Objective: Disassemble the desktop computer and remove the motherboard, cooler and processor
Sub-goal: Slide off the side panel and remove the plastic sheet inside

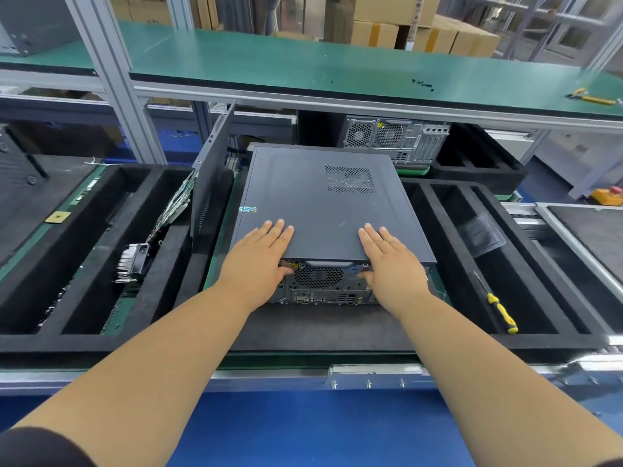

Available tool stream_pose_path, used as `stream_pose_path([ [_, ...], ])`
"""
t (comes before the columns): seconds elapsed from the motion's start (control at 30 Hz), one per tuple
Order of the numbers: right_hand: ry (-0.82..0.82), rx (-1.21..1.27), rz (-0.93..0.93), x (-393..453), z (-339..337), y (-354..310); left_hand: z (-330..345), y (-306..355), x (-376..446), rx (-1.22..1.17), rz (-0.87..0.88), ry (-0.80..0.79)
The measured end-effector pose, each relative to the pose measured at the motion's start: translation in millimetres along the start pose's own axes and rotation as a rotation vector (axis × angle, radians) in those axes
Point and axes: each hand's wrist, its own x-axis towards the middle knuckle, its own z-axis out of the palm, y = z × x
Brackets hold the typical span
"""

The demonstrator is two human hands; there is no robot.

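A dark grey desktop computer case (pixel 320 203) lies flat on a black foam pad in the middle of the bench, its rear panel with fan grille and ports facing me. Its side cover is closed on top, with a vent grid near the far right. My left hand (pixel 259 261) lies flat on the cover's near left corner, fingers together, thumb over the rear edge. My right hand (pixel 391 264) lies flat on the near right corner in the same way. Neither hand holds anything.
A yellow-handled screwdriver (pixel 499 306) lies in the black foam tray on the right. The left foam tray (pixel 84 338) holds a motherboard (pixel 172 210), a finned cooler (pixel 133 262) and an upright side panel (pixel 212 176). Another computer (pixel 397 138) stands under the green shelf (pixel 303 62).
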Motion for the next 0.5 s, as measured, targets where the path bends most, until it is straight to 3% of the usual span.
stream_pose_path([
  [0.5,0.020,-0.056,0.007,-3.0,2.0,-0.4,0.0,2.4,-1.7,-0.016,-0.031,0.002],
])
